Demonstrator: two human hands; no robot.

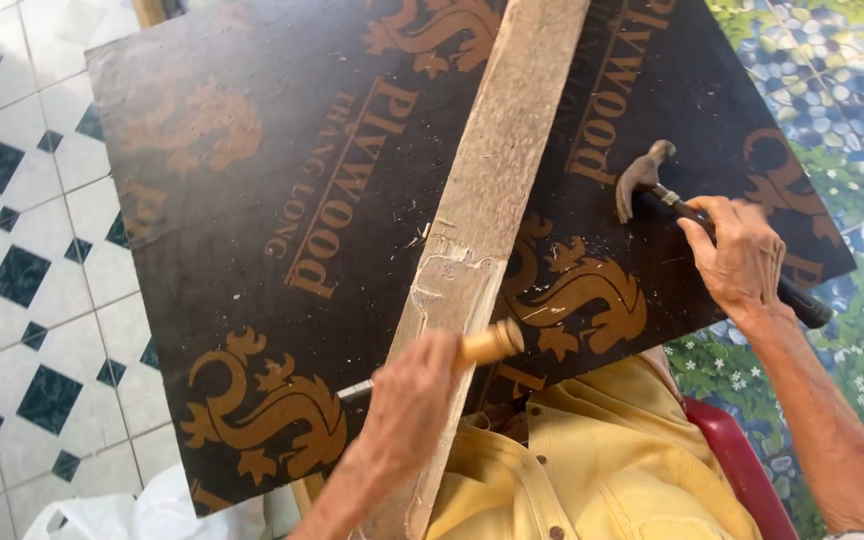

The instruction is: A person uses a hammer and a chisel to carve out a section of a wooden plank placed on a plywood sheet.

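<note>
A long pale wooden plank [497, 170] lies slanted across a dark plywood board [272, 210] printed with brown ornaments. My left hand [407, 395] grips a chisel with a light wooden handle [490, 343]; its metal blade pokes out at the left of the fist, low against the plank's chipped near part. My right hand [742, 255] holds a claw hammer [644, 175] by its dark handle, the head hovering over the board to the right of the plank.
The board rests over my lap, above a yellow shirt [592, 450] and a red seat edge [742, 465]. White floor tiles with dark diamonds [22, 270] lie left, pebble-and-flower patterned flooring [832, 90] right. A white plastic bag [142, 510] sits at bottom left.
</note>
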